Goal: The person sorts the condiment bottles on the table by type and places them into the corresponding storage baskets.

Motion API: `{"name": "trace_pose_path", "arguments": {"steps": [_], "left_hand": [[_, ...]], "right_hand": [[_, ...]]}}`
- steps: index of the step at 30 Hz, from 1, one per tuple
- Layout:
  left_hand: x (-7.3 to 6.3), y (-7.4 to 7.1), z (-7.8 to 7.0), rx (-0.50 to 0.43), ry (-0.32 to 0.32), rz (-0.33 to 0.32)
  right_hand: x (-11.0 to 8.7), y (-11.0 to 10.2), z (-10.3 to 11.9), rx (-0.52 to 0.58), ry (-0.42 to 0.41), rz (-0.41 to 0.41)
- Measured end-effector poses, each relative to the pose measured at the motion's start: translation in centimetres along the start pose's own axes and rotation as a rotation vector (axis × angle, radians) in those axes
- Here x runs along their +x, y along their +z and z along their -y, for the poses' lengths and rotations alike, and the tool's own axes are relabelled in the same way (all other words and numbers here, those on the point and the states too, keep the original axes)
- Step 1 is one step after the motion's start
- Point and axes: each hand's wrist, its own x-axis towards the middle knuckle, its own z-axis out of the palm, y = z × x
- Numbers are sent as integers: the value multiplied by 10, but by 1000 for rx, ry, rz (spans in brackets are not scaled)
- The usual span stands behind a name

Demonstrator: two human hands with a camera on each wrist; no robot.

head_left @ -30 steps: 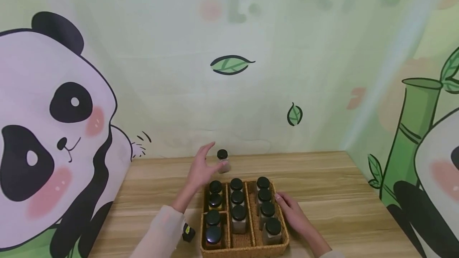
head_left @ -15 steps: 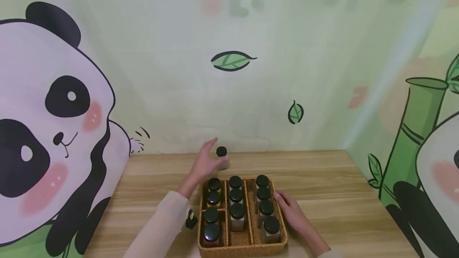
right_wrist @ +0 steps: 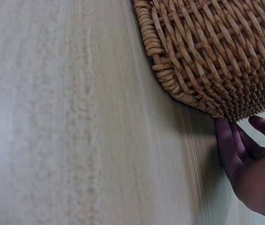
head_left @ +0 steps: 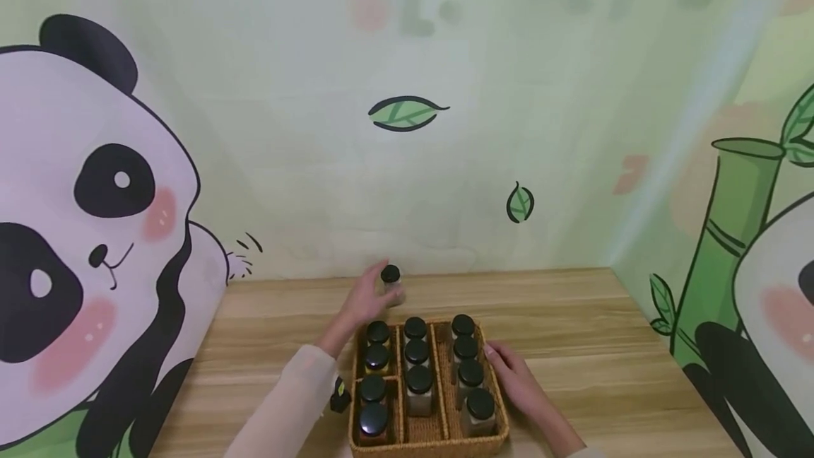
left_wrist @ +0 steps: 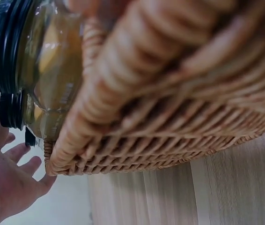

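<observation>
In the head view my left hand (head_left: 367,297) reaches past the basket's far side and holds a small clear jar (head_left: 394,294) with a black lid between thumb and fingers. The jar stands upright on the table behind the basket. My right hand (head_left: 518,380) rests against the right side of the woven basket (head_left: 439,448). In the right wrist view, the fingers (right_wrist: 228,145) of that hand lie fairly straight and touch the basket near a corner. Several black-lidded jars (head_left: 480,412) stand in the basket's compartments. The left wrist view shows a jar with yellowish contents (left_wrist: 53,61) close by.
A small black object (head_left: 340,396) with a yellow-green mark lies left of the basket, partly behind the sleeve. The wood-grain table (head_left: 591,345) ends at a green wall (head_left: 445,182) printed with pandas and bamboo. Dividers (head_left: 441,387) split the basket into compartments.
My left hand has closed in around the jar behind the basket; its fingers stood wider apart before. The right hand stays at the basket's side. The head view has shifted slightly.
</observation>
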Motion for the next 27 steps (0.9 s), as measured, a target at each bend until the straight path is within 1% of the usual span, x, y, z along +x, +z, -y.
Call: {"name": "trace_pose_path", "arguments": {"steps": [3, 6, 9, 11, 16, 21, 27], "left_hand": [[-1, 0, 2, 14, -23, 9], [-1, 1, 4, 27, -21, -11], [-1, 2, 5, 39, -2, -40], [-1, 4, 6, 52, 21, -50], [-2, 6, 7, 39, 47, -38], [-5, 6, 5, 29, 23, -46], [-7, 3, 1, 33, -42, -45]], "right_hand": [[-1, 1, -1, -1, 6, 5], [-1, 2, 1, -3, 7, 5], [-2, 2, 3, 0, 8, 2], [-2, 1, 4, 0, 5, 1], [-3, 0, 6, 0, 1, 1], [-2, -1, 7, -5, -4, 3], [-2, 0, 6, 3, 9, 6]]}}
